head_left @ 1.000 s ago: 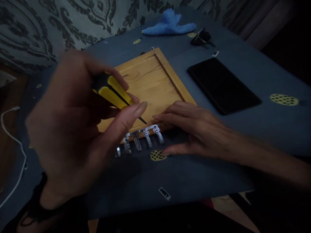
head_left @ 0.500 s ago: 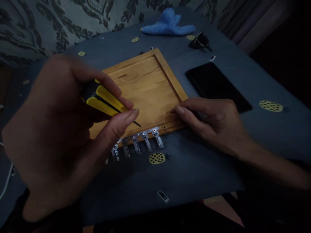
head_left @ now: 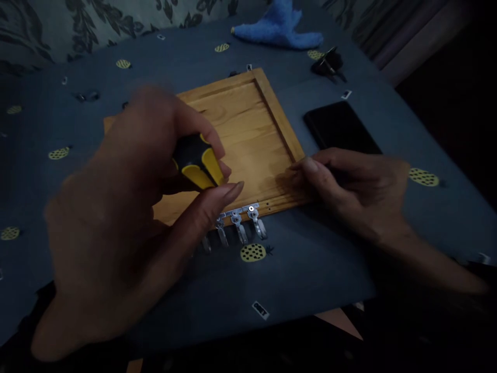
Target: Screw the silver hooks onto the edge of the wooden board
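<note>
A short screwdriver (head_left: 193, 158) with a black and yellow handle is gripped in my left hand (head_left: 128, 207); its tip is hidden behind the thumb. Under it lies a framed wooden board (head_left: 256, 134) with a raised rim. Along the board's near edge runs a row of metal hooks (head_left: 240, 228), fastened with cross-head screws; my left hand covers those further left. Two small holes show in the wood to the right of the last hook. My right hand (head_left: 357, 191) pinches the board's near right corner between thumb and fingers.
A black phone (head_left: 341, 127) lies right of the board, behind my right hand. Further back are a blue cloth (head_left: 279, 28) and a small black object with metal (head_left: 328, 65). The table's cover (head_left: 303, 274) has pineapple prints; its near edge is close to me.
My left hand has moved right with the screwdriver, whose handle now stands steeper and whose shaft no longer shows. My right hand stays on the board's corner. The view has shifted slightly.
</note>
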`<state>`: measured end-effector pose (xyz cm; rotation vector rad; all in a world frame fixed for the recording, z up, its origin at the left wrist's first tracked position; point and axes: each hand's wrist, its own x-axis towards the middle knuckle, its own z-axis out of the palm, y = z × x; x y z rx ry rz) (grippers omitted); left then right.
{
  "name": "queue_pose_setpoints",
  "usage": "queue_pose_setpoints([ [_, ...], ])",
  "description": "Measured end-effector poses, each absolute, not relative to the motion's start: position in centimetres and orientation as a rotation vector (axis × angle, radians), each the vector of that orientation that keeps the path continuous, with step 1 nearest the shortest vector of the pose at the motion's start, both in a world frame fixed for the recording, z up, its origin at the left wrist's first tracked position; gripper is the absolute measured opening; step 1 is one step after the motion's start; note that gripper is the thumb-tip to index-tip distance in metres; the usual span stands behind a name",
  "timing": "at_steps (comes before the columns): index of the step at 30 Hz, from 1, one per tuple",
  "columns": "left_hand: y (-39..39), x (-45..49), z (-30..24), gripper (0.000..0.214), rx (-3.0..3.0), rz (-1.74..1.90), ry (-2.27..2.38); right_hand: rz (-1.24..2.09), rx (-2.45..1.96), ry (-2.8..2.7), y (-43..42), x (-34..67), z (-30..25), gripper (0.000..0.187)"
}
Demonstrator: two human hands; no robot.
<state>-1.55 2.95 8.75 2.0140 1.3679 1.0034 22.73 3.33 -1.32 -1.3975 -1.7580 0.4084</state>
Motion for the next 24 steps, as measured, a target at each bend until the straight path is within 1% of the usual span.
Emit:
queue_pose_setpoints([
  [4,3.1,-1.9,8.0,0.015,2.216,0.84,1.462,0.359,-1.458,-1.648,3.8,23.3,-1.9,0.022],
  [7,2.8,-2.2,8.0,0.014,2.243,0.914,1.379,0.24,-1.433,-1.675,4.2,23.8,-2.4,0.024],
  [11,2.5,-2.8,8.7,0.026,2.129,1.035,1.274,0.124,-1.418,-1.749,4.4,24.1,-2.8,0.025],
  [15,3.2,-3.3,8.9,0.017,2.138,1.087,1.222,0.04,-1.412,-1.828,4.6,24.3,-3.0,0.024],
  [18,4.8,-3.9,7.7,0.023,2.014,1.153,1.255,-0.005,-1.382,-1.888,4.8,24.6,-3.0,0.025],
  [20,6.0,-4.4,6.2,0.019,1.876,1.167,1.21,-0.036,-1.36,-1.911,4.9,24.7,-2.8,0.026],
  [21,6.6,-4.8,5.4,0.021,1.814,1.202,1.197,-0.05,-1.35,-1.914,5.0,24.7,-2.7,0.027],
  [24,8.1,-6.1,3.4,0.022,1.692,1.158,1.235,-0.073,-1.314,-1.946,5.3,24.5,-2.1,0.032],
])
